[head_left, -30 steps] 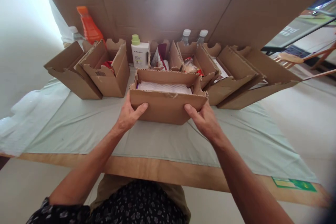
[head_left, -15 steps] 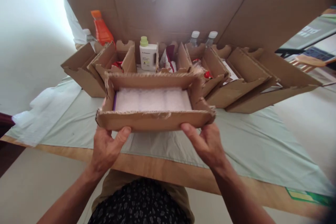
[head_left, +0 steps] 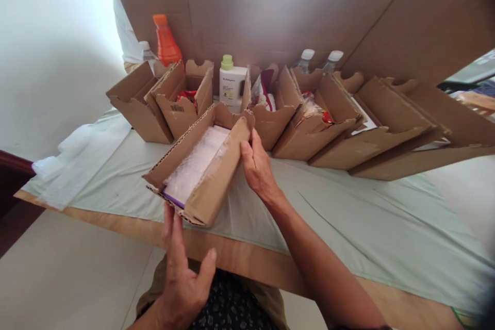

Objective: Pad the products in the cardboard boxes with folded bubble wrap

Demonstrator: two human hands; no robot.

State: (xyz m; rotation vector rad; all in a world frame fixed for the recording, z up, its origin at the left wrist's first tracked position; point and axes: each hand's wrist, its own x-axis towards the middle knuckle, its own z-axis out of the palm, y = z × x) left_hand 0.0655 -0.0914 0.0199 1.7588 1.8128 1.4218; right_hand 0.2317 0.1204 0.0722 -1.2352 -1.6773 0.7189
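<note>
A cardboard box (head_left: 218, 185) with an open top is held slantwise above the cloth-covered table. Inside it lies a white bubble-wrapped package (head_left: 197, 165), with a purple edge showing at the near end. My right hand (head_left: 259, 167) grips the far right end, thumb on the side wall and its other fingers partly hidden. Below the near end is my left hand (head_left: 185, 278), thumb spread and fingers stretched up to the box's underside. The fingertips are hidden there, so I cannot tell how firmly they touch.
Behind stand several open cardboard boxes (head_left: 292, 139) in a row. A white bottle (head_left: 232, 82) with a green cap, an orange bottle (head_left: 168, 46) and clear bottles (head_left: 305, 62) rise among them. Bubble wrap (head_left: 73, 165) lies at left on the pale green cloth (head_left: 328, 216).
The box has turned from crosswise to slanting, its left end swung toward me. My left hand has opened and moved down under the near end; my right hand has shifted up and left.
</note>
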